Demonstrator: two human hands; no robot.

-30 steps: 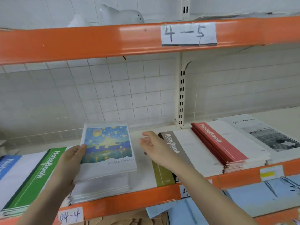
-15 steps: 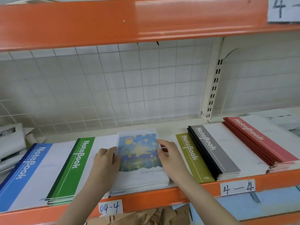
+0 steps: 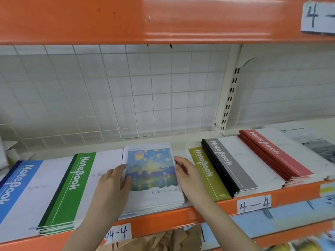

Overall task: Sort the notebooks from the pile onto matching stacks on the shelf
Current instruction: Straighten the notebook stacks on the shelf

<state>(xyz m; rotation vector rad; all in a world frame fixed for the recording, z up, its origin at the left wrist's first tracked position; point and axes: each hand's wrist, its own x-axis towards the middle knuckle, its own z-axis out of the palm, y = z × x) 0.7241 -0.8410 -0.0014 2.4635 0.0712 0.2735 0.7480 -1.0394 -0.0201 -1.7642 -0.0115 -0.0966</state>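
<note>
We note our left hand and right hand, fingers straight, pressing the side edges of the painted-cover notebook atop its matching stack, flush at the orange shelf lip. Glossy green stack left, olive stack right; bare strip behind.

The orange shelf beam looks like glossy painted metal with streaks of glare. The back grid is matt white wire. The painted-cover notebook has smooth, faintly shiny card. Crumpled brown paper below looks rough.
</note>
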